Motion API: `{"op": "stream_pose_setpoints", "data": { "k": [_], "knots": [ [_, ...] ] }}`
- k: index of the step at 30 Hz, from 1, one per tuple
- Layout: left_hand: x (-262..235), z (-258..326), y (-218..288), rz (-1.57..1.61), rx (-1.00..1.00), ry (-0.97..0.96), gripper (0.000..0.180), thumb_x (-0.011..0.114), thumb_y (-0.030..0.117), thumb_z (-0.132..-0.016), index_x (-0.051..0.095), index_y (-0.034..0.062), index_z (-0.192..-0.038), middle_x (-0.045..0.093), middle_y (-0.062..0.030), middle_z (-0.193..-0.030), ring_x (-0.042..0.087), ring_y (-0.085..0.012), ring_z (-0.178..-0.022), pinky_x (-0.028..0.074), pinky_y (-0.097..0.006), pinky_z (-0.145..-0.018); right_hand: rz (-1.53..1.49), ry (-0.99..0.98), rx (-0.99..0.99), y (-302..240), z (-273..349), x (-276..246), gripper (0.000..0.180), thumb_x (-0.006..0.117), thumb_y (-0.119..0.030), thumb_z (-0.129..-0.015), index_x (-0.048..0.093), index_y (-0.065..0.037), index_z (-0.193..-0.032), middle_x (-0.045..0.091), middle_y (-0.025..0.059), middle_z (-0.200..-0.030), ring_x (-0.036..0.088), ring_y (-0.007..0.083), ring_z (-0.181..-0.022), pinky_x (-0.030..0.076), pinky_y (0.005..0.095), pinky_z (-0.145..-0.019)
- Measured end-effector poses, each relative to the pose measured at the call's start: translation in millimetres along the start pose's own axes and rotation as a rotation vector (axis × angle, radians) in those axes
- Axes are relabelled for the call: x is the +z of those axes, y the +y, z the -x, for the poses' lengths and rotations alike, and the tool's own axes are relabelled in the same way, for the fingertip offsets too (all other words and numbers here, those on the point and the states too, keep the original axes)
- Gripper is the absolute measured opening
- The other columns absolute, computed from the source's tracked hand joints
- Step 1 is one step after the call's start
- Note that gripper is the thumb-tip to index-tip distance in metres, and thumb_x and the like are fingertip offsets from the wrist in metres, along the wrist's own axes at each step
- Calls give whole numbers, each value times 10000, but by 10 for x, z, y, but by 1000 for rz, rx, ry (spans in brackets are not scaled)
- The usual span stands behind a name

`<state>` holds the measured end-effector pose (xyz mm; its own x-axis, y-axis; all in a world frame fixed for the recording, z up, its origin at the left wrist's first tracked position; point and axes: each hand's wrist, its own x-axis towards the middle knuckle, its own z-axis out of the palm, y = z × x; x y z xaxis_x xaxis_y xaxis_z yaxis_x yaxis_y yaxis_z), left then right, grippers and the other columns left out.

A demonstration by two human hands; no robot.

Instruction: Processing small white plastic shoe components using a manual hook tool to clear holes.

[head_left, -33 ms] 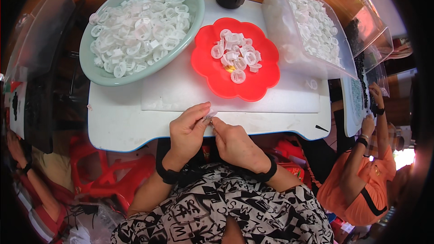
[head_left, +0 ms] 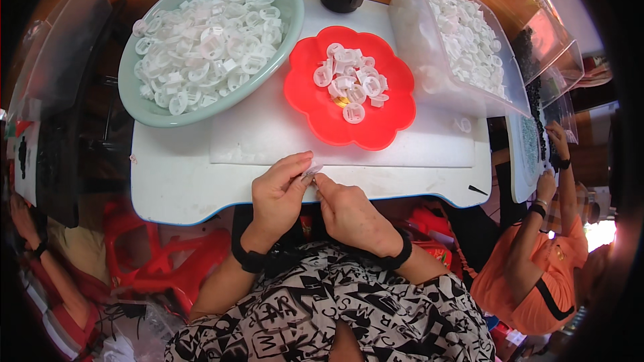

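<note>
A workshop suggested, white plastic parts (head_left: 208, 47) heaped in a pale-green round basin (head_left: 228, 104) and a clear rectangular plastic bin (head_left: 429, 60), a neighbouring white table (head_left: 520, 181) occupied by an orange-shirted person (head_left: 516, 302)

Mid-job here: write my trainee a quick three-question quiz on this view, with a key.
1. True or false: left to right, the red flower-shaped dish sits between the green basin and the clear plastic bin.
2. What is between the left hand and right hand? A) black container B) small translucent piece C) green basin
3. What colour is the odd piece among the white plastic parts in the dish?

Key: 1 true; 2 B; 3 yellow.
</note>
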<state>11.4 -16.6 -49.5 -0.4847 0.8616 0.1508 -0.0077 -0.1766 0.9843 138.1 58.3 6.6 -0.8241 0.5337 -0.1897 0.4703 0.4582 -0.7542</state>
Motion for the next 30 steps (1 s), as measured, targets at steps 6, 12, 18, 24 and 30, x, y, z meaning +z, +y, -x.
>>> {"op": "stream_pose_setpoints", "data": {
  "k": [6, 12, 18, 24, 30],
  "knots": [
    [-21, -47, 57, 172, -68, 0, 328, 570, -138, -800, 581, -53, -1116, 555, -159, -1157, 558, -185, -1033, 460, -283, -895, 77, 96, -70, 8, 88, -110, 355, 524, -6, -813, 489, 43, -1162, 593, 249, -818, 591, 409, -728, 471, 449, -640],
    [-30, -61, 94, 136, -73, -27, 337, 595, -128, -784, 589, -51, -1112, 551, -131, -1129, 541, -156, -990, 444, -264, -867, 256, 177, -124, -6, 133, -178, 337, 549, -48, -811, 528, 38, -1136, 565, 166, -698, 582, 339, -612, 478, 410, -564],
    [-29, -63, 100, 123, -98, -37, 330, 596, -124, -788, 592, -51, -1110, 554, -118, -1111, 539, -147, -968, 446, -254, -841, 376, 145, -167, -17, 120, -184, 414, 559, -24, -755, 526, 45, -1162, 553, 135, -688, 590, 298, -600, 480, 376, -542],
    [-41, -60, 98, 102, -106, -52, 334, 596, -121, -791, 588, -50, -1117, 553, -119, -1112, 538, -149, -970, 448, -255, -839, 470, 80, -149, -75, 109, -193, 475, 566, -5, -689, 515, 65, -1157, 559, 145, -705, 599, 297, -609, 482, 368, -542],
    [-51, -62, 90, 81, -104, -61, 338, 594, -120, -793, 584, -48, -1123, 554, -119, -1111, 541, -155, -979, 451, -259, -846, 488, 62, -148, -97, 114, -215, 486, 568, -7, -686, 500, 77, -1160, 558, 152, -709, 604, 296, -613, 484, 366, -543]
  ]
}}
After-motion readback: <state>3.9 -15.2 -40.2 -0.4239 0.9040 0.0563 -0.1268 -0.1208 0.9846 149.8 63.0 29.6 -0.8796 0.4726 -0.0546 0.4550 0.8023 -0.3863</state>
